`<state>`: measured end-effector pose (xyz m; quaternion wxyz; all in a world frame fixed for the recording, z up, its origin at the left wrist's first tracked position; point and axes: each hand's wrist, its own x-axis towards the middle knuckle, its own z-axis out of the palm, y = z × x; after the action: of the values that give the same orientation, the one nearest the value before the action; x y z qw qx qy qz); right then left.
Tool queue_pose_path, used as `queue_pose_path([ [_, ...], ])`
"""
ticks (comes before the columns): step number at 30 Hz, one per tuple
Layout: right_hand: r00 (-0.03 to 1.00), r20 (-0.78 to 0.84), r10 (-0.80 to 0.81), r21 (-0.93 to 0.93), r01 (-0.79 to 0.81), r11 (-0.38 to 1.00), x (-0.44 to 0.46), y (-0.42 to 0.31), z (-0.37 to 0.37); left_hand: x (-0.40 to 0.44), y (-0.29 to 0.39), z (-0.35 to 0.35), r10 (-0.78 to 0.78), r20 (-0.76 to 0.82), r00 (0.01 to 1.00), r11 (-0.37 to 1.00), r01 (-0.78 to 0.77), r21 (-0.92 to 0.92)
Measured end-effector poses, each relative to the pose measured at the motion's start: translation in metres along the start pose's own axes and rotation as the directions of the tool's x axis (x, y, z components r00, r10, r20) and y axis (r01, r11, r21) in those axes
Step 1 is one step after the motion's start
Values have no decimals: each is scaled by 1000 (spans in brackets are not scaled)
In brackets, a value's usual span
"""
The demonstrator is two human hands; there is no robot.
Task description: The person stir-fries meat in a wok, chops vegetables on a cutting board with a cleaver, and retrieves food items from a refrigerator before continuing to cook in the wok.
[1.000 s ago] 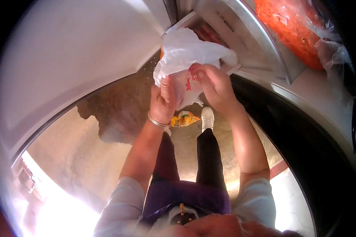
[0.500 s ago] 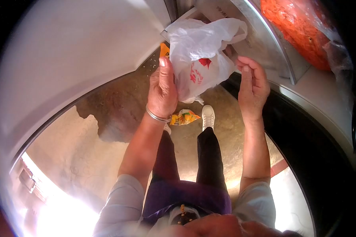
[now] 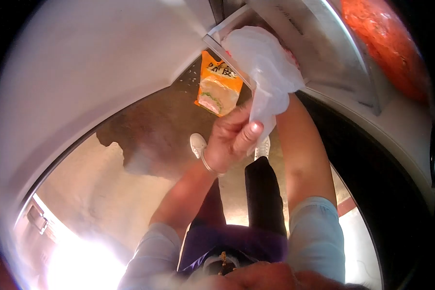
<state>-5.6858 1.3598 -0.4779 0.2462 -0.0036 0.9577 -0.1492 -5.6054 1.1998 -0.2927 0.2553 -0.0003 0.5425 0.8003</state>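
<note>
My left hand (image 3: 234, 133) is closed around the gathered, hanging end of a white plastic bag (image 3: 263, 58). The bag's bulk spreads out above it, over the edge of an open translucent drawer (image 3: 304, 34). My right forearm (image 3: 302, 145) runs up to the bag, but the hand itself is hidden behind or within the plastic, so its fingers do not show. Below and left of the bag, an orange food packet (image 3: 220, 84) with dark lettering and a clear window lies on the floor.
A large white door panel (image 3: 106, 53) stands on the left. Reddish-orange contents in clear plastic (image 3: 384, 43) sit at upper right. A dark edge (image 3: 362, 159) runs down the right side. My white shoes (image 3: 197, 144) are on the stained floor (image 3: 145, 125).
My left hand has moved right and down, drawing one end of the bag downward. My right hand has gone up behind or into the bag. More of the orange packet shows.
</note>
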Motion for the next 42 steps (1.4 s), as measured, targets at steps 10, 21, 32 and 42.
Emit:
queue_pose_path([
  [10, 996, -31, -88, 16, 89, 996, -14, 28, 11, -17, -31, -6, -184, -139, 973, 948, 213, 237],
  [21, 935, -281, 215, 664, 28, 747, -196, -4, -81, 147, -104, -52, 360, -33, 932, 682, -239, 691],
  [32, 950, -76, 303, 980, 15, 198, -75, 13, -42, 69, -81, -100, 34, -599, 800, 976, 101, 190],
  [42, 839, 316, 443, 942, -220, -255, -75, 20, -33, -108, -190, -155, -637, -657, 403, 689, 679, -252],
])
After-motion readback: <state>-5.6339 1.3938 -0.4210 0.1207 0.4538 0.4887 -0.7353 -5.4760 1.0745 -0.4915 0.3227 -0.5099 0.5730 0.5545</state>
